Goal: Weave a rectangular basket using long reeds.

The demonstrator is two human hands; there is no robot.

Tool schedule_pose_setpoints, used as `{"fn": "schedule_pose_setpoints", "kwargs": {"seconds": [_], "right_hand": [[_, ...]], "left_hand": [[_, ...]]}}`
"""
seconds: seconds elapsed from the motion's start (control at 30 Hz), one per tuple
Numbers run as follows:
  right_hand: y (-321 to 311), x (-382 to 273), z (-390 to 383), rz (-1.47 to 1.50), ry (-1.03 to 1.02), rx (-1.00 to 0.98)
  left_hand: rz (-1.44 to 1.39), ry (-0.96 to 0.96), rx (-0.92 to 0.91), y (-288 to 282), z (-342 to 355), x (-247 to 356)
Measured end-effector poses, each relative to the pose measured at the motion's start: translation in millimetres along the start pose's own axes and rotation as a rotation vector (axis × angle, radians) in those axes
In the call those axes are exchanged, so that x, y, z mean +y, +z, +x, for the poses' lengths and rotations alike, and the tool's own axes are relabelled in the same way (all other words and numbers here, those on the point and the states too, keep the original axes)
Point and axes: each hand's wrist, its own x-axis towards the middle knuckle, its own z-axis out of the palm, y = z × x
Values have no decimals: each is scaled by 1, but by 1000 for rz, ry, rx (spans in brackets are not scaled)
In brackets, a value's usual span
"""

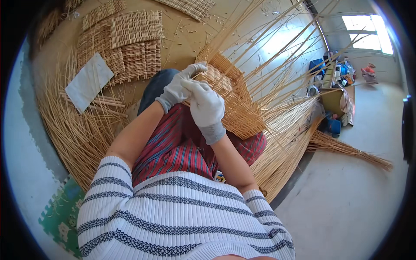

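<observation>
A partly woven wicker basket [245, 115] rests tilted against my lap, with long loose strands fanning out from its far and right sides. My left hand [177, 86], in a white knit glove, is closed at the basket's near left edge, its fingertips against the weave. Just beside it, my right hand [208, 106], gloved the same way, is closed in a pinch that meets the left hand's fingers. What lies between the right fingertips is hidden; a thin strand shows close by. A rounded pale form [215, 77] sits inside the basket.
Woven wicker panels [136, 30] lie on the tan floor sheet at the far left. Long loose strands [69, 125] spread at my left under a white sheet [89, 82]. A strand bundle [346, 149] lies right, near a cluttered box [331, 102]. A green foam mat [63, 216] is near left.
</observation>
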Motion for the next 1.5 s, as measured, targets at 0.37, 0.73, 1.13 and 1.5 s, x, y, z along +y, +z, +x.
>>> {"fn": "schedule_pose_setpoints", "kwargs": {"seconds": [0.37, 0.73, 1.13, 1.5], "right_hand": [[0, 4, 4, -40, 5, 53], [-13, 63, -37, 486, 523, 358], [-47, 65, 42, 30, 444, 275], [-126, 42, -147, 149, 352, -635]], "left_hand": [[-1, 75, -21, -4, 2, 11], [115, 86, 8, -1, 1, 24], [36, -335, 169, 14, 17, 55], [1006, 12, -32, 15, 33, 92]]}}
